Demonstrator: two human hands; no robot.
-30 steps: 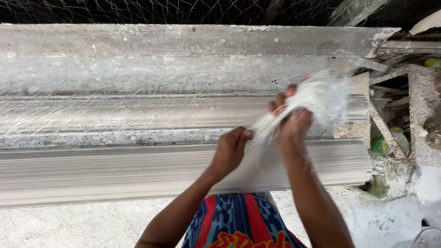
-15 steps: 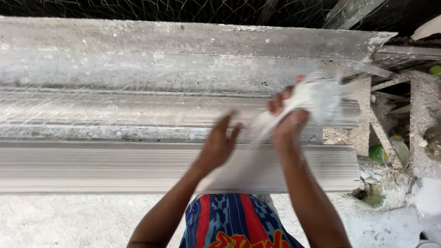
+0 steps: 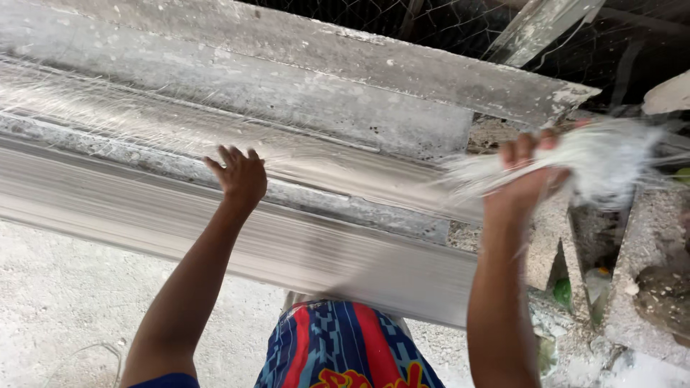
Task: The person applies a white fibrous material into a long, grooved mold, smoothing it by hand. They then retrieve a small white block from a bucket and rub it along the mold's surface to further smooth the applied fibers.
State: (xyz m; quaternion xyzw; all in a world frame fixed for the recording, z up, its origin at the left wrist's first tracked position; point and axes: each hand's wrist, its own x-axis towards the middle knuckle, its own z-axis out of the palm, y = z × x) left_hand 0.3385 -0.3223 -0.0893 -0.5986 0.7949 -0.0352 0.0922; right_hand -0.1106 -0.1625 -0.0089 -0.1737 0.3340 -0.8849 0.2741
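Over the grey slabs (image 3: 302, 93), the right hand (image 3: 528, 169) is clenching a bunch of white fibres (image 3: 604, 158), while the left hand (image 3: 241, 176) is lying open on the stretched strands (image 3: 144, 122). Keeping even tension and smoothing flat would probably be working best.

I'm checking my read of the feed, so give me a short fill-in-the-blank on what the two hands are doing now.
1. The right hand grips a bundle of ____ fibres.
2. The left hand rests with fingers ____ on the sheet of strands.
3. The strands stretch across long ____ boards.

Missing words: white; spread; grey
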